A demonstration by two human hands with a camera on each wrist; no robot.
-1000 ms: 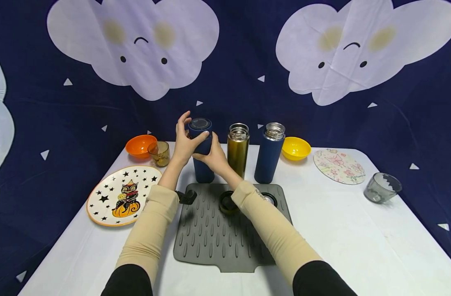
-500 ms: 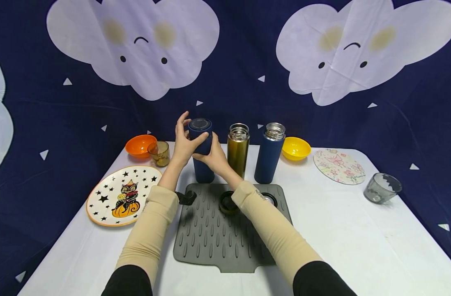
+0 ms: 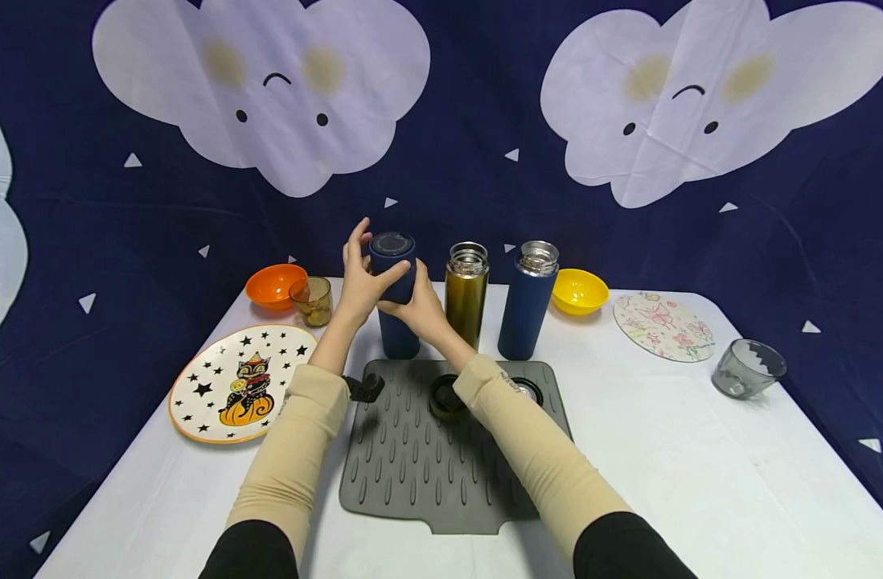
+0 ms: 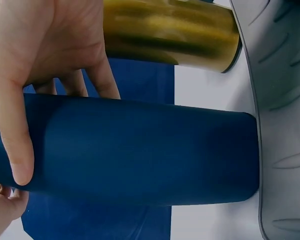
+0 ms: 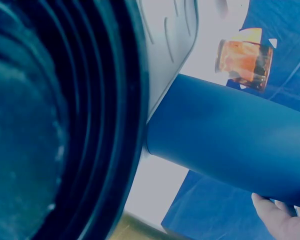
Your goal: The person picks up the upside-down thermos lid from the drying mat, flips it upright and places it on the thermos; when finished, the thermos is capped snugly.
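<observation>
A dark blue insulated bottle (image 3: 398,328) stands upright just behind the grey drying mat (image 3: 421,490), its flat dark top showing. My left hand (image 3: 362,277) grips its upper part from the left, thumb across the front. Lower down, my right hand (image 3: 421,314) holds it from the right; its thumb (image 4: 21,165) crosses the front in the left wrist view. Both hands' far fingers are partly hidden behind the bottle. To the right stand a gold bottle (image 3: 466,301) and another blue bottle (image 3: 528,310), both with uncovered steel mouths.
Two dark round lids lie on the mat; one lid (image 5: 100,120) looms large in the right wrist view. At left are a cat plate (image 3: 224,362), an orange bowl (image 3: 271,281) and an amber glass (image 3: 313,301). A yellow bowl (image 3: 581,293), patterned disc (image 3: 662,326) and grey glass (image 3: 745,370) stand right.
</observation>
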